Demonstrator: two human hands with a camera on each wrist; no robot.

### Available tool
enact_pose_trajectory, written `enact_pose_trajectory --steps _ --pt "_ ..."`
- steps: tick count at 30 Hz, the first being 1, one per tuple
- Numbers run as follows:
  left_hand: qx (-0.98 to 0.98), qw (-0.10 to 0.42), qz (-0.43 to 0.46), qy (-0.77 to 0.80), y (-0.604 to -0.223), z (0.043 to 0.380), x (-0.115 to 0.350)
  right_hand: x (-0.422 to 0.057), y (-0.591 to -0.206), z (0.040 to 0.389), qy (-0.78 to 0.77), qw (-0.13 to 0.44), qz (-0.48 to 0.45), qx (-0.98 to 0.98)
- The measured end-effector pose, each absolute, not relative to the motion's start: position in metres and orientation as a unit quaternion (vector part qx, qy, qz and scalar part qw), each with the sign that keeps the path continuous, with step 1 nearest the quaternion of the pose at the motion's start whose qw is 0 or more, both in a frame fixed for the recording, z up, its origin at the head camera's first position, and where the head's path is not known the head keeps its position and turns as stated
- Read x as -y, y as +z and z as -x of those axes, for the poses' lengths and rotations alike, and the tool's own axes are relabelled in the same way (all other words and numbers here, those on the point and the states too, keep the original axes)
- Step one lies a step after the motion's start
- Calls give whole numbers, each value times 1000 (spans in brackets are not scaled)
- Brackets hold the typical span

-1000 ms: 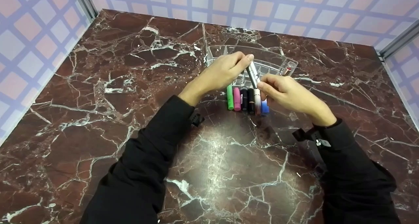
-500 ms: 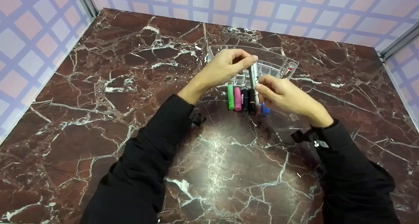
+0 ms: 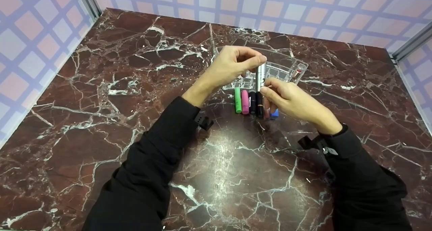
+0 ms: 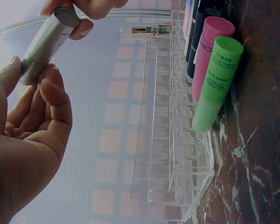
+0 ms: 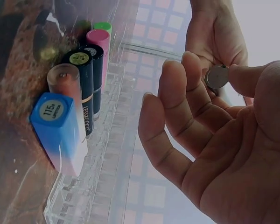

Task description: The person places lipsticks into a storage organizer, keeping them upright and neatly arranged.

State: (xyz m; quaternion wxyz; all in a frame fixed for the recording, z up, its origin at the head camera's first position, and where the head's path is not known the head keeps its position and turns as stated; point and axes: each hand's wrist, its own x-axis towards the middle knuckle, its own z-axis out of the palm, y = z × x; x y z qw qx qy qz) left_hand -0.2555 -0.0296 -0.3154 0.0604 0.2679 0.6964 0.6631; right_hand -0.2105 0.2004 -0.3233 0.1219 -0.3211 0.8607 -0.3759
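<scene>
Both hands hold one silver lipstick tube (image 3: 260, 76) above the front of a clear organizer. My left hand (image 3: 231, 65) pinches its upper end between thumb and fingers. Thumb and forefinger of my right hand (image 3: 292, 95) grip the lower end, the other fingers loosely bent. In the left wrist view the silver tube looks capped and whole. Beneath the hands several lipsticks lie side by side: a green one (image 4: 219, 84), a pink one (image 4: 210, 51), two black ones, a brownish one (image 5: 65, 79) and a blue one (image 5: 58, 126).
Behind the lipsticks stands the clear organizer (image 3: 280, 70) with many small compartments, partly hidden by my left hand. A tube with a red part (image 3: 298, 71) sits in its right end slot. The marbled table (image 3: 141, 156) runs back to patterned panels (image 3: 229, 4).
The silver tube has gone from slanted to nearly upright. My right hand has shifted slightly left with its lower end, while the left hand has risen a little at the knuckles.
</scene>
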Motion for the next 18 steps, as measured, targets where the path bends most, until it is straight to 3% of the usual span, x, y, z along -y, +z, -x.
enact_pose_trajectory --steps 18 --pt "-669 78 -281 684 -316 255 28 -195 -331 212 -369 122 346 -854"
